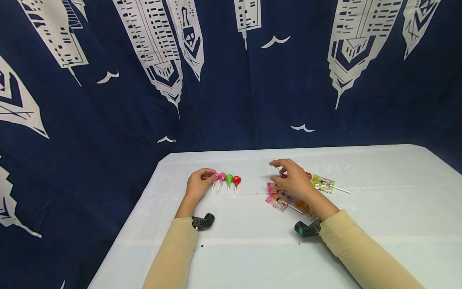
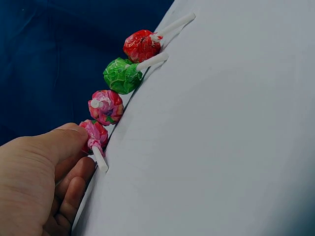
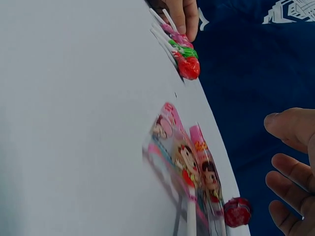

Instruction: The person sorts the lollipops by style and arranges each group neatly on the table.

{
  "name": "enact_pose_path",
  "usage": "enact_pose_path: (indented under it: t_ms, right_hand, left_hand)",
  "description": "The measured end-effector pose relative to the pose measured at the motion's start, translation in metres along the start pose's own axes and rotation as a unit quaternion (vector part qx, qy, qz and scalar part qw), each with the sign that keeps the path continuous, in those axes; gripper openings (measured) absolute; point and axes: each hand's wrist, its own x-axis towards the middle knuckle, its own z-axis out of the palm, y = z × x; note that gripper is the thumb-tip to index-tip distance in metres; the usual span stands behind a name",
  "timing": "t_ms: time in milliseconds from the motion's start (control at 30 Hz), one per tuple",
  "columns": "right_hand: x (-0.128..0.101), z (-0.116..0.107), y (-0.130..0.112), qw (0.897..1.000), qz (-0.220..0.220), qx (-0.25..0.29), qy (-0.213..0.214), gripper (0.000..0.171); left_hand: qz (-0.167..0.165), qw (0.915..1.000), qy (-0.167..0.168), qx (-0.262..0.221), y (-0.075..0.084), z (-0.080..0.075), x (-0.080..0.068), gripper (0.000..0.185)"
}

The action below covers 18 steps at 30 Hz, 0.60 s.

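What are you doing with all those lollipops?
A person sits at a white table with sweets on it. Four round lollipops lie in a neat row: two pink, one green, one red. The left hand pinches the pink lollipop at the row's end. The right hand hovers with relaxed fingers over a loose pile of flat lollipops in picture wrappers, holding nothing. One small round red lollipop lies by that pile.

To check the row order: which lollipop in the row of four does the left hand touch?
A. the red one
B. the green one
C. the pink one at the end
C: the left hand touches the end pink lollipop; green and red lie farther along.
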Motion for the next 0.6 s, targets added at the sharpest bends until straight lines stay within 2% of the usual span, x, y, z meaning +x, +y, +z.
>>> enact_pose_path:
  t_ms: [600]
  right_hand:
    - [-0.01,-0.011,0.024,0.999,0.033,-0.015,-0.015,0.042]
  left_hand:
    - [0.004,1.0,0.0,0.001,-0.002,0.0,-0.001,0.016]
